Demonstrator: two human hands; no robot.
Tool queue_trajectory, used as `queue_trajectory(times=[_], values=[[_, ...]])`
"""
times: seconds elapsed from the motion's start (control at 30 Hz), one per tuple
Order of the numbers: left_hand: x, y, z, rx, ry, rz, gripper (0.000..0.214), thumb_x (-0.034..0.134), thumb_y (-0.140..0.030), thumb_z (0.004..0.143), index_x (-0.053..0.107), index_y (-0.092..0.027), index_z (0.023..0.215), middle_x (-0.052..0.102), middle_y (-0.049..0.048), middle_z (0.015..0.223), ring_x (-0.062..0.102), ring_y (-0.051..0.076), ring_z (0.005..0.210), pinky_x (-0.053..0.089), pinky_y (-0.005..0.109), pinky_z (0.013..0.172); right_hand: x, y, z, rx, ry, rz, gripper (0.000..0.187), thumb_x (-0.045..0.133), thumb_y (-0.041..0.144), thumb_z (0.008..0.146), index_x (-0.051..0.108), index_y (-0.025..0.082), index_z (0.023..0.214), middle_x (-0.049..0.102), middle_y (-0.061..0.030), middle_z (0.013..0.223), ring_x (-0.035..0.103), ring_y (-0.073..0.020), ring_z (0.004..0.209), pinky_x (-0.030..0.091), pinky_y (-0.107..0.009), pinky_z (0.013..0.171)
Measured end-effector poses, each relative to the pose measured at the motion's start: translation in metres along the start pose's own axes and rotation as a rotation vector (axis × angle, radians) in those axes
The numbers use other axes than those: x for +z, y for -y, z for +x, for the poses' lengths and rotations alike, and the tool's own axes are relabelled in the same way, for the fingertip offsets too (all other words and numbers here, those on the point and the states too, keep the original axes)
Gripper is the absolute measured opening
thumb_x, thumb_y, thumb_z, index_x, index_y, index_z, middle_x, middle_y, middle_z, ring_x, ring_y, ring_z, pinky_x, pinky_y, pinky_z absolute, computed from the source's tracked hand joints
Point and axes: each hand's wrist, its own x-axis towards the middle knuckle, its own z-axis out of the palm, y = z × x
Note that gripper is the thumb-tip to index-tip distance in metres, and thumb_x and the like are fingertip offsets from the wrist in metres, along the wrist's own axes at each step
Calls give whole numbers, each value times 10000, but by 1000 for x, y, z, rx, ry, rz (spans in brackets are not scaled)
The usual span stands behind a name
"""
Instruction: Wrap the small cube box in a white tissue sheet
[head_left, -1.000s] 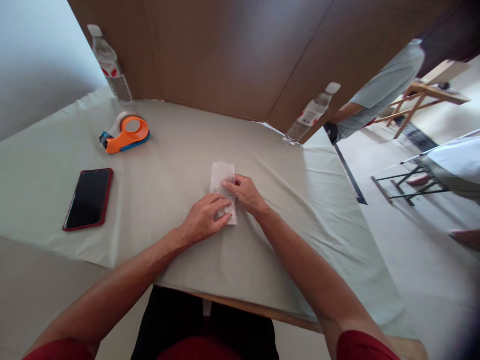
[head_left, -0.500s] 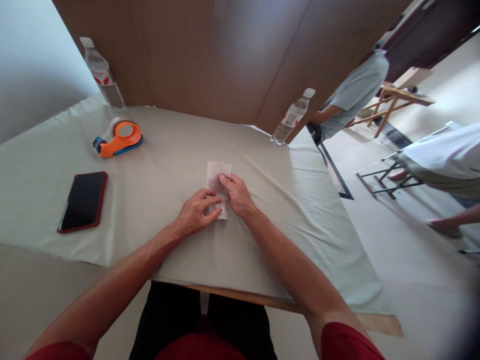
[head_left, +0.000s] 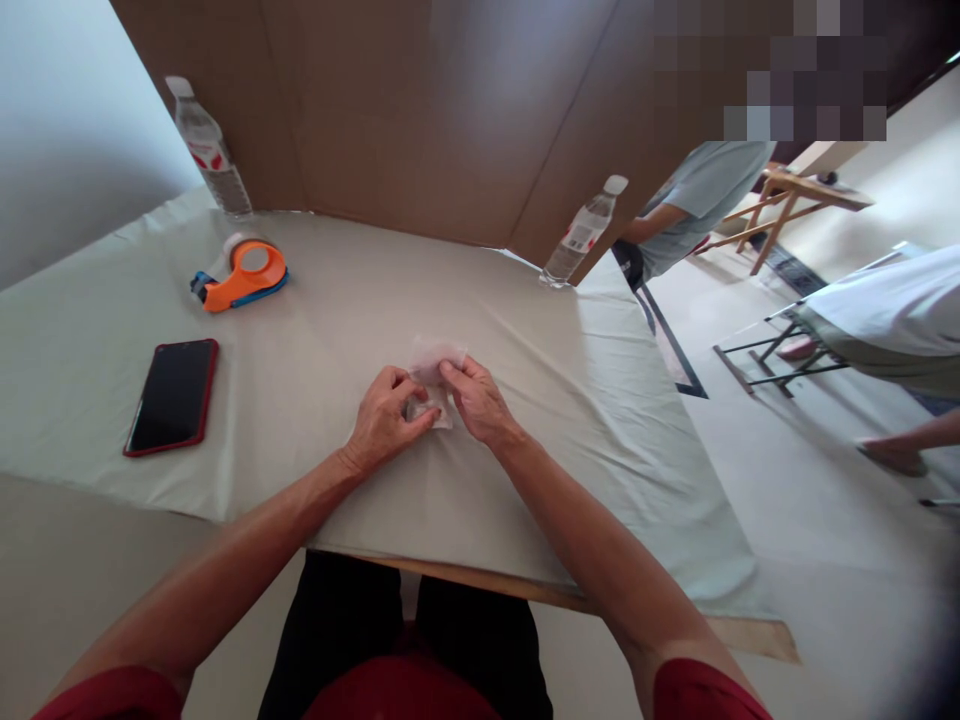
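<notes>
A small, whitish, see-through plastic packet lies in front of me at the middle of the cloth-covered table. Its exact kind is unclear. My right hand pinches its right side, thumb on top and fingers behind. My left hand is at the lower left part, its fingers curled and its thumb near the bottom edge. The left fingers hide part of the packet, whose upper portion is bent and lifted slightly.
An orange tape dispenser and a phone in a red case lie to the left. Two water bottles stand against a tall cardboard panel. Beyond the table's right edge are people and a folding stool.
The packet's upper part has tipped and now looks shorter. My left hand has curled more and shifted slightly up and left. My right hand still pinches the right side.
</notes>
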Motion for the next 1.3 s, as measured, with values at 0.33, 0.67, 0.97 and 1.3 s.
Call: queue_trajectory(times=[0.33,0.67,0.97,1.3], values=[[6,12,-1,-89,19,-124,680,730,-349,790,446,-189,1387,654,120,1224,655,223,1077,535,383,946,-12,2,-24,-60,172,-329,414,586,610,885,714,231,993,718,-41,933,661,-202,968,512,-345,906],[2,16,-1,-8,83,-125,330,634,-81,720,609,-196,1029,688,57,1047,664,190,984,549,341,895,-32,-23,-57,-602,281,-926,593,579,364,946,429,242,1506,547,-144,1491,387,-284,1486,348,-527,1189],[-8,12,9,-96,134,-338,125,650,-257,809,606,-193,908,711,101,1140,682,219,1071,534,370,953,-27,-12,-24,-469,214,-782,349,535,291,923,665,265,1246,704,-96,1269,614,-254,1229,449,-454,1077],[-14,15,17,-382,373,-701,641,739,-416,763,526,-161,1311,701,144,1202,716,242,1004,587,342,803,-17,-3,-16,86,97,-359,291,642,452,810,707,199,940,650,5,803,568,-143,730,453,-261,699]])
